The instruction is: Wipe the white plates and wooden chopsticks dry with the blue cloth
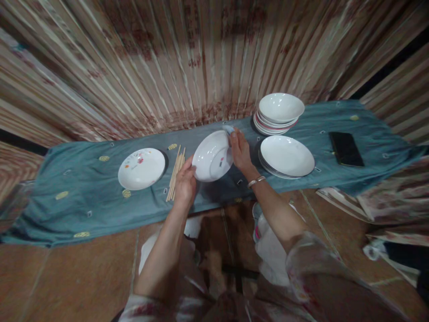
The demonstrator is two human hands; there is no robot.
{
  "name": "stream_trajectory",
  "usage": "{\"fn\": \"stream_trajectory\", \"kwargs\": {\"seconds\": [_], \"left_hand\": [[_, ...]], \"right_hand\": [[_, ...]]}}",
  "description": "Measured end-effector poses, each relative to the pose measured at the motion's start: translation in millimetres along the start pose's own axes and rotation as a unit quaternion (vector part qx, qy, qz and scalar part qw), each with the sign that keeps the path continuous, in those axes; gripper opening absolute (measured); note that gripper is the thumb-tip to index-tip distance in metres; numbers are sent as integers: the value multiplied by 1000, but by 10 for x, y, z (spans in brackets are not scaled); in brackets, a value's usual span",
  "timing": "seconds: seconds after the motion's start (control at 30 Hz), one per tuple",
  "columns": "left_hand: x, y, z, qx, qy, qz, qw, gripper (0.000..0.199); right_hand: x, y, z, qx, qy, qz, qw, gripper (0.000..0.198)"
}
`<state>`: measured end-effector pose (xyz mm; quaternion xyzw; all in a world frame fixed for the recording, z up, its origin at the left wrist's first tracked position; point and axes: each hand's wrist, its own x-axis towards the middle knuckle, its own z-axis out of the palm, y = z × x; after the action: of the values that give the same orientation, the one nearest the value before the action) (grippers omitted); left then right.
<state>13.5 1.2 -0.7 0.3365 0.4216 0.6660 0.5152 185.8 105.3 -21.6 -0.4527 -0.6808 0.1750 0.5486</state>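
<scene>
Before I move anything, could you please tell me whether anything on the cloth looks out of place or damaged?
Nothing looks spilled or broken. The flat black object lying right of the plate stack seems slightly odd, since it doesn't look like tableware.

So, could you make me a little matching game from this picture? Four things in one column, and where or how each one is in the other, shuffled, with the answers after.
Things
1. White dish with a red mark
2. Chopsticks
3. Flowered plate
4. Flat black object

Where or how
A. To the right of the stacked bowls and stacked plates
B. To the left of the chopsticks
C. Tilted, between the left hand and the right hand
D. Lying together in a loose bunch

Pairs: 1-C, 2-D, 3-B, 4-A
</scene>
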Motion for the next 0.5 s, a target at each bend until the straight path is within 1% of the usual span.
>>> {"fn": "stream_trajectory", "kwargs": {"seconds": [0.17, 0.3, 0.4, 0.5], "left_hand": [[6, 49, 24, 2, 32, 8, 999, 39], [3, 47, 52, -9, 43, -3, 999, 37], [-5, 51, 65, -24, 42, -9, 999, 37], [-10, 57, 60, -25, 33, -15, 999, 36]], "right_hand": [[-45, -76, 12, -15, -6, -41, 999, 54], [-72, -142, 10, -41, -28, -63, 997, 55], [-97, -228, 13, -61, -52, -89, 993, 52], [-154, -366, 33, -83, -80, -136, 984, 54]]}}
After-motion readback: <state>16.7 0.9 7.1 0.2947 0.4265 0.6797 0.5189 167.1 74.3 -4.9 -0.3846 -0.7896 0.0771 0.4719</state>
